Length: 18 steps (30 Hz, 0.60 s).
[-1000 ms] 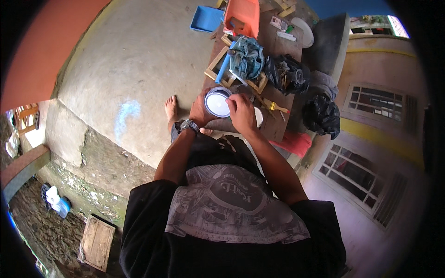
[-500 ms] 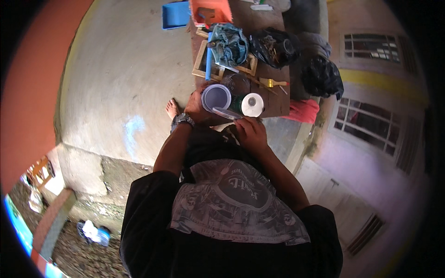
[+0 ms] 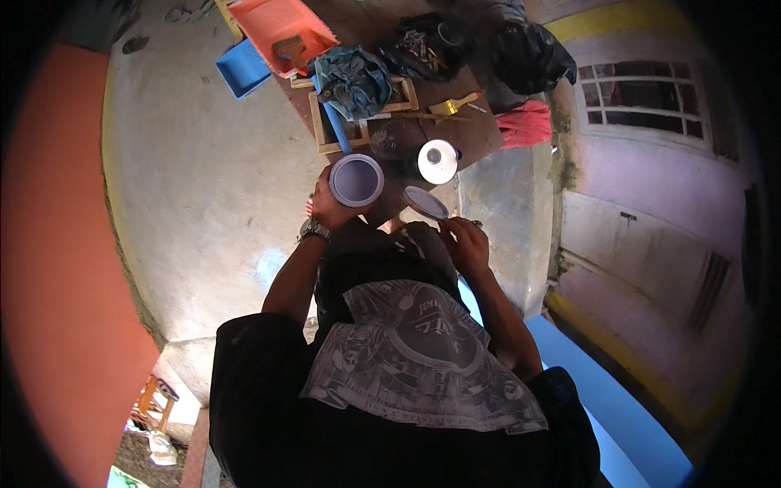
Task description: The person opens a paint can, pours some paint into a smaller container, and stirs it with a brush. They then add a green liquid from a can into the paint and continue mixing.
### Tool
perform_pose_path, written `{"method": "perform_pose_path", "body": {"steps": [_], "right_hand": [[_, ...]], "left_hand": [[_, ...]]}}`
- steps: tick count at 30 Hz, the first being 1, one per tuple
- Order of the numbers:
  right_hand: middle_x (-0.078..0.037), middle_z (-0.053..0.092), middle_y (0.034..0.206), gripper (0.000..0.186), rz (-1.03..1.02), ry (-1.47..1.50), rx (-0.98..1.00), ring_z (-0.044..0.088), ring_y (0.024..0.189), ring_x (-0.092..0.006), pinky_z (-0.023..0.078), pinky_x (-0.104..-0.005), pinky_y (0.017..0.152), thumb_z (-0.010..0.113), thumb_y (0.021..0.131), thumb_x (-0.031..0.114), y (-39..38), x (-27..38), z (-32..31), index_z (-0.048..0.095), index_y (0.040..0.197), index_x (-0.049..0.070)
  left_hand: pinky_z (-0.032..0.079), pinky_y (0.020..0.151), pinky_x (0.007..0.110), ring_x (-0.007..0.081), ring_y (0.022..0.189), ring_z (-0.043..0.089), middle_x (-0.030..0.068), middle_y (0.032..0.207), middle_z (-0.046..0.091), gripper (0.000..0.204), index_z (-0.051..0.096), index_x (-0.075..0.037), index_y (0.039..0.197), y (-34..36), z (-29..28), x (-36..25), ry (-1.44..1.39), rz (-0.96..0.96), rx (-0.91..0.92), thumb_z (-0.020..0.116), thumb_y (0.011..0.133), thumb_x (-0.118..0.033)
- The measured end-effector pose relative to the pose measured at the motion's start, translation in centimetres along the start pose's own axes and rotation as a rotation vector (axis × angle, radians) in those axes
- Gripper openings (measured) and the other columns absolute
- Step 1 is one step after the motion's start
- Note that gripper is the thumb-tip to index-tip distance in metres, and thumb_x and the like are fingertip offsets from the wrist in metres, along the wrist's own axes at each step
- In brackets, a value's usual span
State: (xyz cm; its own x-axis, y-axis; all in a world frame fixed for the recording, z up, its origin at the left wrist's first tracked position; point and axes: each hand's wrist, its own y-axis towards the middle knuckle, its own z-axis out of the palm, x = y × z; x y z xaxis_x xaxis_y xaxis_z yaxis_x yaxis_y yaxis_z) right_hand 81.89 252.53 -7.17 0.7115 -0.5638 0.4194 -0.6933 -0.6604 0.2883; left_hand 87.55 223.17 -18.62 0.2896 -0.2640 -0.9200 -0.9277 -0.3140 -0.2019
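Note:
My left hand, with a watch on the wrist, is wrapped round the side of a round tub. The tub's lavender-grey inside faces up, at the table's near left edge. To its right, my right hand pinches the edge of a round, tilted lid, apart from the tub. A can with a white top stands on the table just beyond the lid. A yellow-bristled paintbrush with a wooden handle lies farther back.
The brown table carries wooden frames, a crumpled dark blue-green bag and a black bag of scraps. An orange tray and a blue tray are at the far left. A red cloth hangs at right.
The view has turned, so the table now appears rotated. My right hand has moved the lid rightward, away from the tub. My left hand still holds the tub, its fingers now showing more clearly.

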Motion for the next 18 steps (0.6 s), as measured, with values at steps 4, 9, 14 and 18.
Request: {"method": "perform_pose_path", "body": {"steps": [4, 9, 14, 18], "right_hand": [[-0.009, 0.068, 0.091, 0.023, 0.043, 0.014, 0.098, 0.068, 0.074, -0.0266, 0.054, -0.0355, 0.060, 0.076, 0.075, 0.007, -2.2, -0.3, 3.6, 0.064, 0.095, 0.008], [-0.007, 0.062, 0.084, 0.018, 0.062, -0.028, 0.122, 0.065, 0.069, -0.0263, 0.053, -0.0377, 0.059, 0.072, 0.077, 0.013, -1.3, -0.9, 10.1, 0.060, 0.090, 0.010], [-0.007, 0.060, 0.083, 0.011, -0.033, -0.099, 0.246, 0.066, 0.065, -0.0256, 0.055, -0.0434, 0.061, 0.063, 0.081, 0.017, -1.8, -1.9, 14.9, 0.056, 0.088, 0.011], [-0.005, 0.060, 0.083, 0.013, 0.142, -0.118, 0.297, 0.067, 0.068, -0.0260, 0.056, -0.0430, 0.069, 0.064, 0.084, 0.021, -2.9, -1.8, 16.6, 0.056, 0.088, 0.011]], "left_hand": [[0.048, 0.098, 0.042, 0.0316, 0.119, 0.057, 0.0181, 0.129, 0.056, 0.115, 0.032, -0.002, 0.137, -1.3, -0.9, 2.1, 0.005, 0.031, -0.147, 0.097, 0.048, -0.035], [0.047, 0.100, 0.042, 0.0304, 0.120, 0.056, 0.0184, 0.130, 0.055, 0.120, 0.022, -0.001, 0.138, -1.8, -3.5, 1.5, 0.039, 0.069, -0.142, 0.097, 0.050, -0.033], [0.042, 0.104, 0.040, 0.0270, 0.123, 0.053, 0.0172, 0.132, 0.051, 0.123, 0.016, -0.002, 0.138, -2.4, -5.9, -1.4, 0.033, 0.076, -0.066, 0.097, 0.051, -0.031], [0.044, 0.103, 0.041, 0.0265, 0.123, 0.053, 0.0166, 0.131, 0.051, 0.122, 0.018, -0.002, 0.137, -2.4, -5.9, -1.9, 0.025, 0.128, -0.056, 0.098, 0.050, -0.030]]}}
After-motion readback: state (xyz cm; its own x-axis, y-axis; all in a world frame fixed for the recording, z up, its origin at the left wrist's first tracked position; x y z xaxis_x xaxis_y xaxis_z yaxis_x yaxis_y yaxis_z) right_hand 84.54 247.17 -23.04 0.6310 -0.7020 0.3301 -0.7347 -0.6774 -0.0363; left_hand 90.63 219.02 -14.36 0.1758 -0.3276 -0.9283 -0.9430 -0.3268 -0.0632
